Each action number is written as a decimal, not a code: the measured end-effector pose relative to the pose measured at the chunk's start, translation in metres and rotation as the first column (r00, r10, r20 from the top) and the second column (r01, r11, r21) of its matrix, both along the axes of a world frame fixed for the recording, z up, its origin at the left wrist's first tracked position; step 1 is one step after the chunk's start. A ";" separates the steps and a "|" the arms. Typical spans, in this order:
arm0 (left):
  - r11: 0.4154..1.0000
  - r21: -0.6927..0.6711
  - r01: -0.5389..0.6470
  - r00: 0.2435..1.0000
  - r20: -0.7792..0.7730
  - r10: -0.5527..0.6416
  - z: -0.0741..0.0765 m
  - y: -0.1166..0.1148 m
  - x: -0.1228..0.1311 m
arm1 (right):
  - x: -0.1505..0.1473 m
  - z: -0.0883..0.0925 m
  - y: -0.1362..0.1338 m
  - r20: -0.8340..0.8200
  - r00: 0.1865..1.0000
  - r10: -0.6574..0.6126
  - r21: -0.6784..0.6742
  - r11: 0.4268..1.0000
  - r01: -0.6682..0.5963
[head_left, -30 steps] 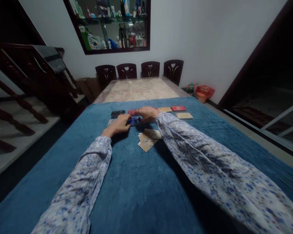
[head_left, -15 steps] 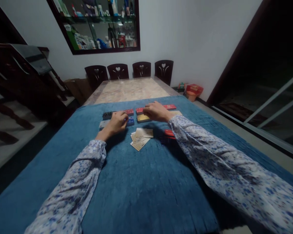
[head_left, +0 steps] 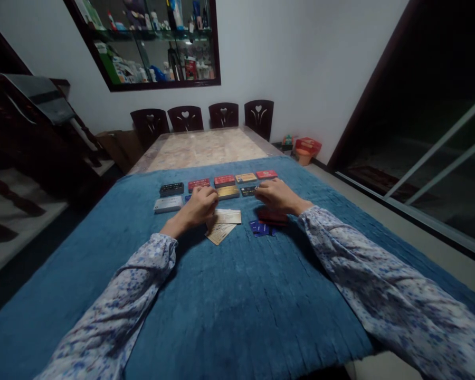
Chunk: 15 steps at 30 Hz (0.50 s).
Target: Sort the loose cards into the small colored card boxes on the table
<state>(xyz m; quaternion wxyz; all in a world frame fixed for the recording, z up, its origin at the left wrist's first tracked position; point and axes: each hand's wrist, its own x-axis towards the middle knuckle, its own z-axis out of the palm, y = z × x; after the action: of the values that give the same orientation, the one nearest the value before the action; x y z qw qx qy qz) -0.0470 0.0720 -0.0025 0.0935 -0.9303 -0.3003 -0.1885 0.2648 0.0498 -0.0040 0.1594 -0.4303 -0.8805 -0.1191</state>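
Head view: left fingers (head_left: 212, 196) and right fingers (head_left: 264, 191) curl, grip unclear, near illegibly printed cards (head_left: 228, 193).

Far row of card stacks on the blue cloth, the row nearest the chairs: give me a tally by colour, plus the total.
Black stack: 1
Red stacks: 3
Tan stack: 1
Total: 5
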 end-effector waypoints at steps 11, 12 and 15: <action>0.986 -0.097 0.134 0.987 -0.071 -0.142 -0.016 -0.025 0.056 | 0.040 -0.023 -0.032 -0.054 0.998 0.029 -0.020 0.999 -0.031; 0.981 -0.126 0.150 0.982 -0.092 -0.163 -0.018 -0.027 0.062 | 0.043 -0.025 -0.035 -0.065 0.997 0.038 -0.029 0.999 -0.040; 0.972 -0.181 0.152 0.978 -0.115 -0.175 -0.022 -0.032 0.080 | 0.049 -0.029 -0.044 -0.106 0.993 0.047 -0.051 0.997 -0.053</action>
<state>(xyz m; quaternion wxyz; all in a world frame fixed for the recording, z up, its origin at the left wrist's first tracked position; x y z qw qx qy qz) 0.0327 0.0402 -0.0247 0.0168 -0.9668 -0.2308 -0.1080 0.3141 0.0054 -0.0332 0.1967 -0.4179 -0.8843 -0.0685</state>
